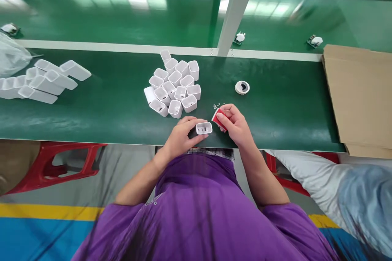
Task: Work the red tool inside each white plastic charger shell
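Note:
My left hand (183,136) is closed round a white plastic charger housing (203,128), whose hollow inside with several slots faces up towards me. Just to its right, my right hand (235,125) pinches a small red-and-white piece (219,120), like a folded card or packet; its exact kind I cannot make out. Tiny clear bits (216,106) lie on the table beyond that hand. Past my left hand stands a cluster of white charger housings (175,78), most with their open ends up.
A roll of tape (242,87) lies right of the cluster. More white housings (49,81) and a plastic bag (12,54) are at the left. Cardboard (358,102) covers the table's right end. A metal post (237,8) rises behind. Another person's leg (309,171) shows at right.

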`<state>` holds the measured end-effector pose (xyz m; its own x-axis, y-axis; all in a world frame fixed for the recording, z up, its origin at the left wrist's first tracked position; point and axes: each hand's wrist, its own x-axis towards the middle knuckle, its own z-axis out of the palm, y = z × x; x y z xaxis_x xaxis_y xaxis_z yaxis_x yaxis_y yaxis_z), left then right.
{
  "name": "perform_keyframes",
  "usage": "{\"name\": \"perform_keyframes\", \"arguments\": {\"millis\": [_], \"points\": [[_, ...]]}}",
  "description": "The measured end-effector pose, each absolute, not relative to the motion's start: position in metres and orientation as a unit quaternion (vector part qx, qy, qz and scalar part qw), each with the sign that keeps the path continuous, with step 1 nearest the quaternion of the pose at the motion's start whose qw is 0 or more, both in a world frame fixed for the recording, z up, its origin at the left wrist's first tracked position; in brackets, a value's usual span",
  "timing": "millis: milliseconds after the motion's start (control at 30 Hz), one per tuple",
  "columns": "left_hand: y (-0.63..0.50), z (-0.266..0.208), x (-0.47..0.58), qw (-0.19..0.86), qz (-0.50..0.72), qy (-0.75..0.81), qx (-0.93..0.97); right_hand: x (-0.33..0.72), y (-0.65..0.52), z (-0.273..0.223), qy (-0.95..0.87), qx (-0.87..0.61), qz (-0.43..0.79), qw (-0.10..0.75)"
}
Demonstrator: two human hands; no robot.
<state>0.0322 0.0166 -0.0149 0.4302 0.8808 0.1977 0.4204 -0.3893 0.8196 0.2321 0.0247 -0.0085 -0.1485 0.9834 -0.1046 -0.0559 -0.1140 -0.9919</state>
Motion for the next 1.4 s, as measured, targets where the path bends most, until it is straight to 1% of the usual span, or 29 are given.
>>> {"name": "perform_keyframes", "arguments": {"millis": [133,233,367,467,567,667,767,900,1033,1167,1267,1333,1400], "points": [[0.013,-0.014,0.040,0.384,0.382,0.416,0.731,0.234,0.015,-0.006,-0.470,-0.472,0.592,0.453],[0.011,-0.018,0.047,0.405,0.394,0.432,0.703,0.234,0.011,-0.002,-0.473,-0.473,0.594,0.448],[0.012,-0.022,0.050,0.374,0.397,0.445,0.711,0.229,0.010,0.002,-0.528,-0.480,0.575,0.400],[0.012,-0.022,0.048,0.346,0.385,0.441,0.733,0.223,0.011,0.005,-0.572,-0.501,0.527,0.380],[0.012,-0.022,0.046,0.354,0.385,0.425,0.739,0.219,0.015,0.007,-0.601,-0.514,0.485,0.373],[0.012,-0.022,0.045,0.367,0.396,0.416,0.732,0.221,0.020,0.005,-0.601,-0.491,0.508,0.373],[0.012,-0.021,0.042,0.407,0.389,0.424,0.709,0.226,0.023,0.005,-0.578,-0.461,0.554,0.383],[0.014,-0.023,0.037,0.494,0.369,0.436,0.655,0.229,0.023,0.009,-0.588,-0.451,0.562,0.367],[0.016,-0.023,0.032,0.540,0.349,0.411,0.646,0.228,0.022,0.008,-0.588,-0.420,0.585,0.367],[0.017,-0.019,0.031,0.567,0.326,0.404,0.639,0.227,0.026,0.007,-0.595,-0.402,0.572,0.397],[0.017,-0.016,0.032,0.578,0.304,0.402,0.642,0.226,0.031,0.009,-0.651,-0.385,0.529,0.385],[0.017,-0.015,0.032,0.577,0.294,0.401,0.648,0.224,0.033,0.010,-0.654,-0.361,0.550,0.373],[0.016,-0.014,0.033,0.574,0.290,0.402,0.651,0.221,0.034,0.009,-0.622,-0.342,0.605,0.361]]}}
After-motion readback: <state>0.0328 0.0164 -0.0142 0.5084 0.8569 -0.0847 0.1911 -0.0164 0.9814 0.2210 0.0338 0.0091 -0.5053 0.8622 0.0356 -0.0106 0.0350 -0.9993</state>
